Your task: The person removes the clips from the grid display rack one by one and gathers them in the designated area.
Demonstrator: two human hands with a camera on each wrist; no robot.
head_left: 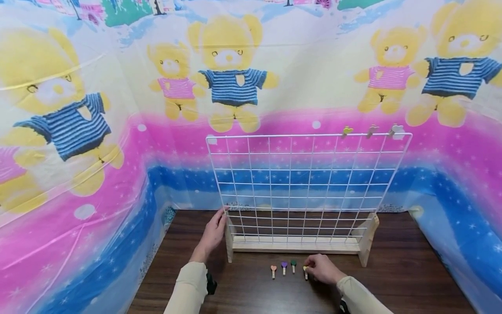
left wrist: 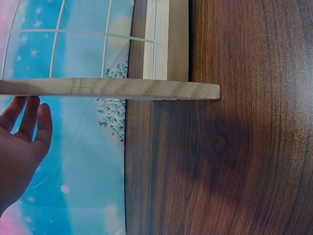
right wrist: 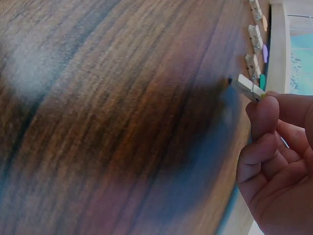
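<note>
My right hand (head_left: 323,269) pinches a small wooden clothespin with a yellow heart (head_left: 306,273) between thumb and forefinger, close over the table. In the right wrist view this clothespin (right wrist: 249,88) points away from the fingertips, its heart mostly hidden by them. To its left stand in a row clothespins with a green heart (head_left: 293,266), a purple heart (head_left: 284,267) and an orange heart (head_left: 273,271). My left hand (head_left: 214,230) rests its fingertips against the outer side of the wooden left upright (left wrist: 146,88) of a white wire grid rack (head_left: 290,183).
Three heart clothespins, yellow-green (head_left: 347,130), pinkish (head_left: 371,130) and white (head_left: 396,129), are clipped on the grid's top bar at the right. A wooden crossbar (head_left: 294,247) joins the uprights above the dark wood table (head_left: 243,292). A printed bear cloth (head_left: 313,87) hangs behind.
</note>
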